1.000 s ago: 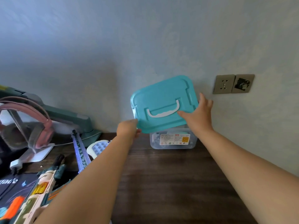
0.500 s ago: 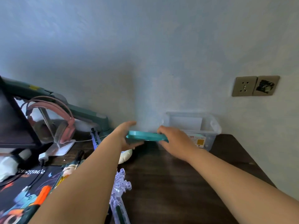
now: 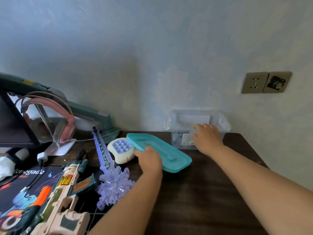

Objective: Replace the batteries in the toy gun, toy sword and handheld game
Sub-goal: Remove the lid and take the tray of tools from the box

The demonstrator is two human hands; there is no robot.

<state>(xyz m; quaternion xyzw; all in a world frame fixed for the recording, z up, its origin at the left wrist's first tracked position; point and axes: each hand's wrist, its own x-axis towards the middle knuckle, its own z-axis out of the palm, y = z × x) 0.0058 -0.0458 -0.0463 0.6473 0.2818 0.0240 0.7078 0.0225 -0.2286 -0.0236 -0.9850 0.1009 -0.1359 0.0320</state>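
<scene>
Left hand (image 3: 149,158) grips the near-left edge of the teal lid (image 3: 169,155), which lies inverted on the table (image 3: 203,192). Right hand (image 3: 207,136), at 2 o'clock, curls its fingers over the front rim of the clear box (image 3: 176,126). From the left hand: handheld game (image 3: 121,150) at 10 o'clock, just beside the lid; toy sword (image 3: 108,163) at 9; toy gun (image 3: 67,192) at 8.

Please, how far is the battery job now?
Done: the teal lid is off the clear box. In hand: the left hand holds the lid by the handheld game; the right hand curls over the box's front rim. Left: toy gun, toy sword and game lie untouched, so all battery swaps remain.
</scene>
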